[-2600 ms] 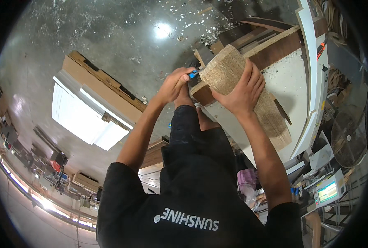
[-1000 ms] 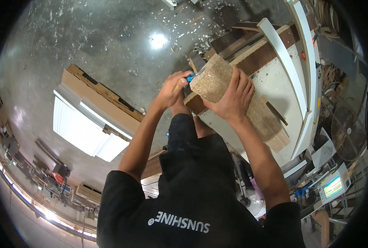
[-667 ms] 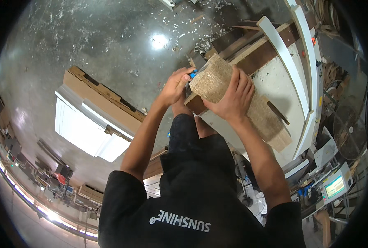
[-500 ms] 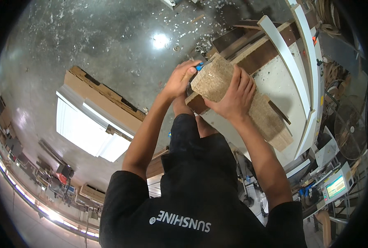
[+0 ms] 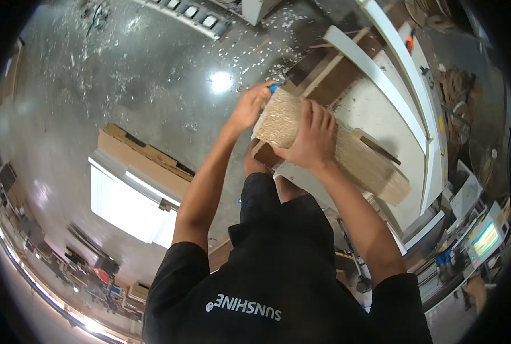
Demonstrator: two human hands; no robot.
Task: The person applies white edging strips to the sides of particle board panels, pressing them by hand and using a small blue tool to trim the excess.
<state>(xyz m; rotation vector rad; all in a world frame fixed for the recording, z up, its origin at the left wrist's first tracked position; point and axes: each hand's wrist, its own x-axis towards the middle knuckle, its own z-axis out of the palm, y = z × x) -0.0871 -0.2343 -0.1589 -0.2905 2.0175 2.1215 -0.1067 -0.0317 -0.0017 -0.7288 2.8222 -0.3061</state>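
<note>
chipboard piece (image 5: 355, 155) lies over the pale bench (image 5: 376, 103) near two o'clock, speckled face up. from the left: white panels (image 5: 126, 200) and a brown board (image 5: 141, 160) sit near nine o'clock on the shiny grey floor (image 5: 152, 74), which is strewn with pale scraps toward twelve. at twelve, the left hand (image 5: 251, 109) has its grip closed on a small blue tool (image 5: 273, 88) by the chipboard piece's end; the right hand's (image 5: 312, 140) grip clasps the chipboard piece across its width. white strips (image 5: 381, 80) slant over the bench at two; a lit screen (image 5: 486, 239) glows between three and four.
</note>
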